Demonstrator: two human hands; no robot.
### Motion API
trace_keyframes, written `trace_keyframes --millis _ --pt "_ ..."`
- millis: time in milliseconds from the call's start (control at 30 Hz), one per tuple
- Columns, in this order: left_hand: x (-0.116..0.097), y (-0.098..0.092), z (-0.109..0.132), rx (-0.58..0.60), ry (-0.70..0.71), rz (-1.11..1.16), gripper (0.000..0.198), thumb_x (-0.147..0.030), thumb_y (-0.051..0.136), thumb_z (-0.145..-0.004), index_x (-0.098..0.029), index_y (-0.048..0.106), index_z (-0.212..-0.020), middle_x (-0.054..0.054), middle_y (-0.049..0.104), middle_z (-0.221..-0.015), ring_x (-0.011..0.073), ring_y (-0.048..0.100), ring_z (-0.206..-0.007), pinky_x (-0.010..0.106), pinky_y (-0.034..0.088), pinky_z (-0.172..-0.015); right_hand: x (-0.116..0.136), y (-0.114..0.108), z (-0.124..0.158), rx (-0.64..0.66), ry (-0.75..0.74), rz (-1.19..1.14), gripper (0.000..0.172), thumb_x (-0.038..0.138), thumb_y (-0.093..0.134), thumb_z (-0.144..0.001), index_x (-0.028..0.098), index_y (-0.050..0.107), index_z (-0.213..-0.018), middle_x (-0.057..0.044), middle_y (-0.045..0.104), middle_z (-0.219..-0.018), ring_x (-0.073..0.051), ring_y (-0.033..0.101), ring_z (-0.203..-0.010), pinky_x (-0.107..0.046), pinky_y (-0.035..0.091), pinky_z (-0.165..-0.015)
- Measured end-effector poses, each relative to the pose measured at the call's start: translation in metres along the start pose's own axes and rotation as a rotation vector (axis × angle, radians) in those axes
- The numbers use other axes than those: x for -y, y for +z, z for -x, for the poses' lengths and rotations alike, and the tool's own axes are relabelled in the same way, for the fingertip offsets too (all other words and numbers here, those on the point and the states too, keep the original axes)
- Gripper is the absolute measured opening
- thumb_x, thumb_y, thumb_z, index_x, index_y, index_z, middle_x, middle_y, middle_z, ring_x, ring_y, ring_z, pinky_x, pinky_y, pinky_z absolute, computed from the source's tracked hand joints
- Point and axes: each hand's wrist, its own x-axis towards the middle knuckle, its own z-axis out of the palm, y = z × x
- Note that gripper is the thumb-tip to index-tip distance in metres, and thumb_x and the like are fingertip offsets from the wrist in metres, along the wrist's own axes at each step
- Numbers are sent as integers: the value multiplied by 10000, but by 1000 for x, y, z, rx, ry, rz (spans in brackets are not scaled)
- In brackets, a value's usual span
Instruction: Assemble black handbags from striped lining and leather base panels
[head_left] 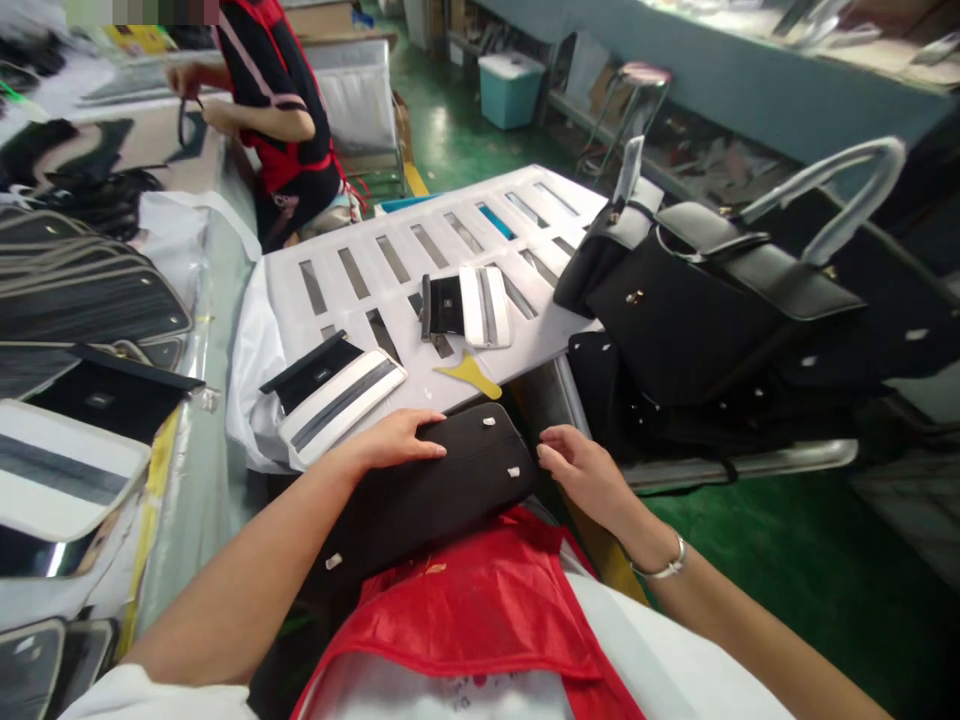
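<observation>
A black bag [442, 480] lies across my lap, its flat base with small white-wrapped studs facing up. My left hand [401, 438] grips the bag's far edge, thumb on the base. Just off the bag's right end, my right hand [577, 465] is curled with thumb and fingertips close together; whether anything small is between them is hidden. Beyond the bag lies a yellow forked piece [471, 374] on a white slotted table [281, 290]. Two black-and-white bag parts rest there too, a nearer one [345, 405] and a farther one [486, 308].
Finished-looking black handbags [697, 300] with wrapped handles are piled at the right. Stacked dark panels [82, 280] and another black-and-white part [67, 470] lie on the left bench. A co-worker [289, 110] in a red apron works at the far left. A stool [634, 95] stands behind.
</observation>
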Motion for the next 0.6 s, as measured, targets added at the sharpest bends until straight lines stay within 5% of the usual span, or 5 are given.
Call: trace_keyframes --millis 133,367,500,600 --pt "13 -10 -1 85 33 93 606 -437 667 -694 -165 566 -1226 63 636 -1193 248 592 -1071 316 442 -944 23 9 -25 35 -29 49 265 385 577 -786 184 573 -959 -14 619 -766 -135 559 -674 -243 433 -591" --pt "31 -25 17 228 43 97 768 -416 747 -613 -214 494 -1309 51 577 -1269 251 546 -1130 301 416 -966 35 12 -40 367 301 47 312 466 553 -787 190 452 -683 52 405 -477 -81 383 -403 -205 282 -367" --pt "47 -31 31 295 37 173 781 -404 764 -588 -261 494 -1307 9 629 -1174 234 592 -1044 263 465 -864 47 21 -38 316 55 182 324 413 550 -800 183 415 -617 39 412 -540 -73 359 -475 -205 249 -414" --pt "54 -30 33 290 49 200 748 -401 765 -583 -272 518 -1278 -2 646 -1119 229 606 -1001 260 471 -838 74 33 -26 394 -163 198 309 372 505 -848 187 388 -630 37 420 -566 -82 376 -525 -210 279 -474"
